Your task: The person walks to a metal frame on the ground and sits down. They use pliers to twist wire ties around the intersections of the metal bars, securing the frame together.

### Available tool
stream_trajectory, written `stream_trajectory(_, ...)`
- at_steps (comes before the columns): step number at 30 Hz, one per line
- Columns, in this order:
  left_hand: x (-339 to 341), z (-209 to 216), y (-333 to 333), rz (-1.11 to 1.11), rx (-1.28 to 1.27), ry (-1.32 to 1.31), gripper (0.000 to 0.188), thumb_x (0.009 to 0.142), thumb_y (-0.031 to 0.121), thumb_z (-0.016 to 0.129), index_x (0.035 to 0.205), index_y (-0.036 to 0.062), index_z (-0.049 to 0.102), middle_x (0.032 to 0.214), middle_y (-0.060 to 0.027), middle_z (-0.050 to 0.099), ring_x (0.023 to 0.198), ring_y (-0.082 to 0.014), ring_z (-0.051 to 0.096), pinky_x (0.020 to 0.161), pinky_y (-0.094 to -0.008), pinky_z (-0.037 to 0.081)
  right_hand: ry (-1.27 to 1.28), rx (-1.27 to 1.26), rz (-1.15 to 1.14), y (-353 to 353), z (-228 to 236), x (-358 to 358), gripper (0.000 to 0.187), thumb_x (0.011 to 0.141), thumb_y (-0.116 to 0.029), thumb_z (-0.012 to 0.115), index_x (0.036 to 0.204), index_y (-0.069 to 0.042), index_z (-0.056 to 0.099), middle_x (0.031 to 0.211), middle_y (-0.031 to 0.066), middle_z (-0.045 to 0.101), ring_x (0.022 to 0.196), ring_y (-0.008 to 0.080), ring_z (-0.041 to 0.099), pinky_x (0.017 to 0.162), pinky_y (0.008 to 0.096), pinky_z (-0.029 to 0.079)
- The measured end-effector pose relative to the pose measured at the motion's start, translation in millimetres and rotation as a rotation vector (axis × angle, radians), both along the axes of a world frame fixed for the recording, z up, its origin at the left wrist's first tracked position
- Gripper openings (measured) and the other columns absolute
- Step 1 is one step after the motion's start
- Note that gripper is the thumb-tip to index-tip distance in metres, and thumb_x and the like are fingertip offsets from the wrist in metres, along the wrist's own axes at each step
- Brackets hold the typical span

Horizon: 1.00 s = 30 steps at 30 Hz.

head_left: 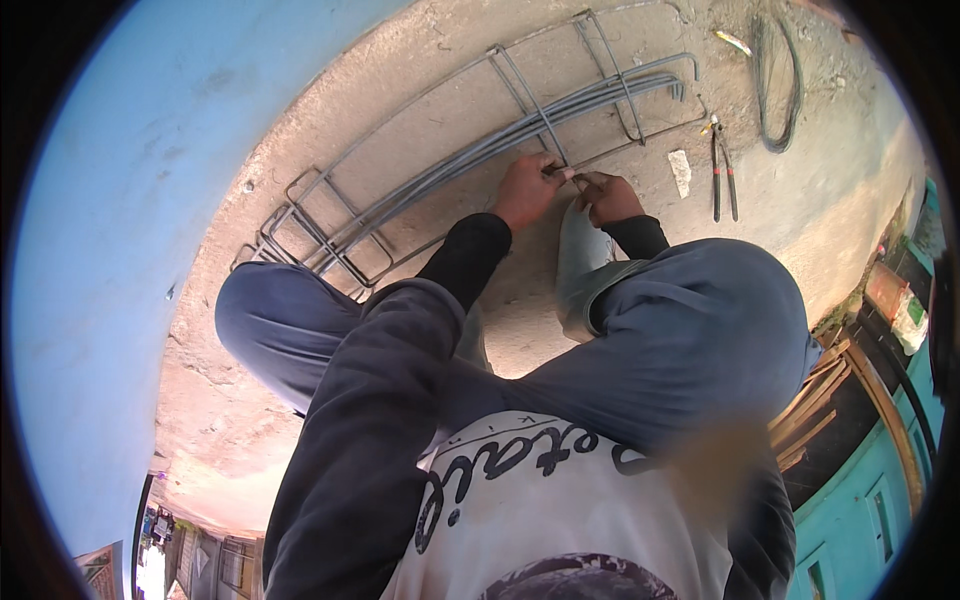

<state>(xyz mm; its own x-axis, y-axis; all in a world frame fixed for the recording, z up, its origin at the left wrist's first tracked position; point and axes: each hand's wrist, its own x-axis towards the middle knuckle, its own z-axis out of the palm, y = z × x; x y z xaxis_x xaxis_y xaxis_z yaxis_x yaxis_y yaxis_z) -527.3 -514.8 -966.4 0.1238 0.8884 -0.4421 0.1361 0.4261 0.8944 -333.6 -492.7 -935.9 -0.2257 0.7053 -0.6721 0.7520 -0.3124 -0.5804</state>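
A long cage of grey steel rebar (370, 135) lies on the ground in front of me, with rectangular stirrups spaced along its bars. Several loose-ended rods (470, 146) run through its middle, hooked at the right end. My left hand (525, 192) is closed at the lower corner of one stirrup (531, 97), gripping the cage where the near bar meets it. Close beside it, my right hand (611, 200) has its fingers pinched together at the same joint. Whatever sits between the right fingertips is too small to make out.
Red-handled pliers (716, 172) lie on the concrete right of the cage. Beyond them are a coil of thin wire (765, 95) and a flat pale scrap (680, 173). A blue wall (130, 180) rises on the left. Wooden strips (812, 405) and a turquoise door (870, 490) are at right.
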Motion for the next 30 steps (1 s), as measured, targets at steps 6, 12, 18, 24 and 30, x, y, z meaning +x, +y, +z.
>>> stream_trajectory(6,-6,7,2,-0.018,-0.014,0.020,0.032,0.089,0.030,0.075,0.094,-0.0014,0.074,0.083,-0.0150,0.069,0.073,-0.0211,0.059,0.071,-0.0365,0.048,0.174,-0.404,-0.032,-8,41,1,0.019,0.097,-0.020,0.060,0.094,-0.003,0.067,0.072,0.0039,0.061,0.049,0.0128,0.054,0.042,0.0287,0.040)
stream_trajectory(12,-8,2,2,-0.016,0.063,0.039,0.033,0.088,0.031,0.075,0.088,-0.0015,0.075,0.073,-0.0148,0.066,0.067,-0.0210,0.057,0.069,-0.0362,0.047,-0.095,-0.213,0.607,46,67,-34,0.017,0.089,-0.011,0.063,0.102,-0.006,0.070,0.096,0.0131,0.070,0.089,0.0305,0.069,0.085,0.0397,0.053)
stream_trajectory(18,-7,-10,-2,0.003,-0.024,0.011,0.030,0.088,0.029,0.076,0.085,-0.0011,0.076,0.072,-0.0121,0.069,0.066,-0.0157,0.057,0.068,-0.0342,0.047,-0.068,0.258,0.566,41,16,23,0.019,0.077,-0.007,0.065,0.096,-0.009,0.068,0.092,0.0111,0.071,0.076,0.0315,0.068,0.072,0.0405,0.056)
stream_trajectory(24,-6,-10,1,0.037,-0.031,-0.071,0.033,0.088,0.032,0.076,0.084,-0.0015,0.075,0.074,-0.0119,0.072,0.068,-0.0178,0.063,0.066,-0.0355,0.048,-0.009,0.070,0.709,-5,-32,33,0.014,0.082,-0.015,0.066,0.094,-0.007,0.067,0.081,0.0090,0.069,0.072,0.0280,0.069,0.070,0.0402,0.056)
stream_trajectory(30,-3,3,14,0.023,-0.160,-0.033,0.047,0.096,0.040,0.068,0.075,-0.0021,0.069,0.063,-0.0080,0.061,0.060,-0.0141,0.055,0.060,-0.0336,0.043,-0.086,-0.371,-0.001,42,34,39,0.027,0.084,-0.021,0.069,0.106,-0.007,0.072,0.091,0.0112,0.074,0.087,0.0239,0.069,0.081,0.0342,0.054)
